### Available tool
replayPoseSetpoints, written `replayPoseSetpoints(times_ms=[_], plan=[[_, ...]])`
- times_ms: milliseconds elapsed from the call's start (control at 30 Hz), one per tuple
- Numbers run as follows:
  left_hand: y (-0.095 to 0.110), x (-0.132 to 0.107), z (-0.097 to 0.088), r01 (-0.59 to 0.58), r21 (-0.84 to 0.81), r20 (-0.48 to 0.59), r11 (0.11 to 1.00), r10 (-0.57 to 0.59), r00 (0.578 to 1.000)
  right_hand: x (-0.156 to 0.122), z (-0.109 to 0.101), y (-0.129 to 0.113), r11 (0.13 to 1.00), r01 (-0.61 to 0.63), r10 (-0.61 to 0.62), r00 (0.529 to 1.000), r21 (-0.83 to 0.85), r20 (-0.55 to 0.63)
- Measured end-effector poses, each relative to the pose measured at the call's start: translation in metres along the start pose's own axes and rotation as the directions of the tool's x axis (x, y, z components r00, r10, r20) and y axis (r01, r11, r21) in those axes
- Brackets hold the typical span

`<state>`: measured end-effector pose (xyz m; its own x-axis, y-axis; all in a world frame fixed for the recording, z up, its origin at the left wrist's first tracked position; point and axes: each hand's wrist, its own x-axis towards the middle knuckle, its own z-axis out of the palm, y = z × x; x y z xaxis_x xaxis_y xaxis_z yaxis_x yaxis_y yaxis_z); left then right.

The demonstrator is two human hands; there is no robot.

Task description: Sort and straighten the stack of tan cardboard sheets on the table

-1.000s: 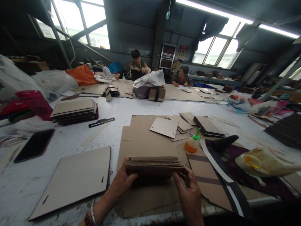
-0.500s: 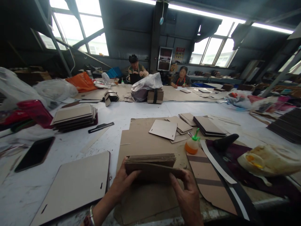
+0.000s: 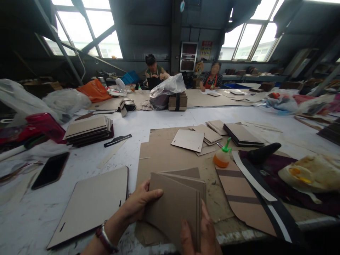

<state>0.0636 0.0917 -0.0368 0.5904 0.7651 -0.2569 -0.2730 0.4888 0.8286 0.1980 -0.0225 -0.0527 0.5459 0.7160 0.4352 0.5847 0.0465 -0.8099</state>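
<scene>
My left hand and my right hand both grip a stack of thin brown cardboard cards, tilted up so its flat face turns toward me. The left thumb lies across the top card's left edge; the right fingers clamp its lower right corner. The stack hovers over a large brown cardboard sheet on the white table. A large card with slots lies just left of my left hand.
An orange glue bottle with a green nozzle stands to the right, by striped sheets and a black tool. Loose cards, card stacks, a phone and bags lie around. Two people sit at the far side.
The stack, held edge-on and flat a second ago, has been tipped up toward me so its face shows. My right hand has slid down to its lower corner.
</scene>
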Motion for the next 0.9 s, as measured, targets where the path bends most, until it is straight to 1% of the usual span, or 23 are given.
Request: replayPoseSetpoints(times_ms=[67,100,167,233,300,333,367,400,433,467,500,533,567,600,633,667,700,733,767,800,833,867,900], plan=[[0.0,0.003,-0.001,0.035,0.013,-0.069,0.999,-0.034,0.997,0.002,0.006,0.005,0.998,-0.052,0.052,0.999,0.025,0.014],[0.0,0.005,-0.001,0.057,0.039,-0.119,0.998,-0.052,0.992,0.009,0.007,0.008,0.994,-0.102,0.101,0.994,0.039,0.031],[0.002,0.009,0.001,0.104,0.097,-0.201,0.99,-0.083,0.976,0.029,0.003,0.013,0.974,-0.212,0.202,0.972,0.079,0.117],[0.003,0.011,0.004,0.141,0.136,-0.242,0.981,-0.106,0.964,0.056,-0.006,0.014,0.927,-0.337,0.29,0.923,0.164,0.253],[0.004,0.01,0.005,0.142,0.153,-0.28,0.978,-0.095,0.955,0.081,-0.017,0.012,0.839,-0.45,0.32,0.864,0.308,0.39],[0.005,0.007,0.006,0.127,0.16,-0.318,0.979,-0.071,0.946,0.092,-0.021,0.009,0.788,-0.495,0.328,0.842,0.368,0.429],[0.007,0.003,0.007,0.091,0.189,-0.377,0.978,-0.014,0.926,0.101,-0.025,0.007,0.748,-0.519,0.331,0.832,0.414,0.446],[0.009,-0.002,0.007,0.044,0.253,-0.435,0.966,0.073,0.897,0.109,-0.027,0.004,0.722,-0.525,0.328,0.833,0.45,0.445],[0.012,-0.008,0.009,-0.005,0.354,-0.466,0.935,0.181,0.866,0.115,-0.028,0.0,0.715,-0.514,0.32,0.844,0.474,0.431],[0.016,-0.015,0.012,-0.05,0.484,-0.449,0.874,0.297,0.843,0.119,-0.028,-0.004,0.722,-0.491,0.306,0.859,0.489,0.411],[0.021,-0.021,0.015,-0.089,0.63,-0.378,0.771,0.405,0.833,0.123,-0.026,-0.009,0.732,-0.466,0.285,0.872,0.498,0.397],[0.025,-0.027,0.019,-0.129,0.769,-0.252,0.626,0.483,0.839,0.125,-0.024,-0.016,0.738,-0.451,0.265,0.878,0.502,0.398],[0.03,-0.032,0.024,-0.184,0.874,-0.092,0.45,0.523,0.847,0.127,-0.022,-0.023,0.734,-0.455,0.252,0.872,0.505,0.42],[0.034,-0.036,0.028,-0.245,0.932,0.07,0.267,0.531,0.844,0.128,-0.019,-0.03,0.718,-0.476,0.244,0.856,0.508,0.456],[0.037,-0.038,0.032,-0.298,0.95,0.207,0.089,0.531,0.822,0.128,-0.017,-0.037,0.696,-0.502,0.239,0.836,0.514,0.494],[0.039,-0.039,0.034,-0.332,0.941,0.313,-0.061,0.528,0.79,0.128,-0.015,-0.043,0.672,-0.528,0.231,0.815,0.52,0.531],[0.04,-0.039,0.034,-0.344,0.923,0.38,-0.171,0.535,0.755,0.127,-0.015,-0.047,0.652,-0.548,0.214,0.796,0.524,0.566],[0.041,-0.039,0.032,-0.337,0.911,0.411,-0.236,0.554,0.724,0.125,-0.016,-0.048,0.645,-0.554,0.183,0.78,0.526,0.598],[0.042,-0.039,0.029,-0.316,0.913,0.408,-0.259,0.586,0.7,0.121,-0.018,-0.045,0.661,-0.54,0.136,0.769,0.521,0.624],[0.042,-0.04,0.025,-0.289,0.924,0.382,-0.249,0.622,0.684,0.116,-0.02,-0.038,0.71,-0.501,0.078,0.755,0.495,0.651],[0.043,-0.042,0.02,-0.265,0.939,0.344,-0.22,0.658,0.67,0.109,-0.023,-0.028,0.784,-0.436,0.022,0.732,0.443,0.681],[0.043,-0.044,0.015,-0.241,0.954,0.294,-0.175,0.694,0.657,0.1,-0.025,-0.015,0.876,-0.318,-0.03,0.716,0.364,0.697],[0.043,-0.048,0.011,-0.217,0.968,0.236,-0.123,0.732,0.639,0.09,-0.026,0.001,0.964,-0.146,-0.061,0.692,0.221,0.719]])
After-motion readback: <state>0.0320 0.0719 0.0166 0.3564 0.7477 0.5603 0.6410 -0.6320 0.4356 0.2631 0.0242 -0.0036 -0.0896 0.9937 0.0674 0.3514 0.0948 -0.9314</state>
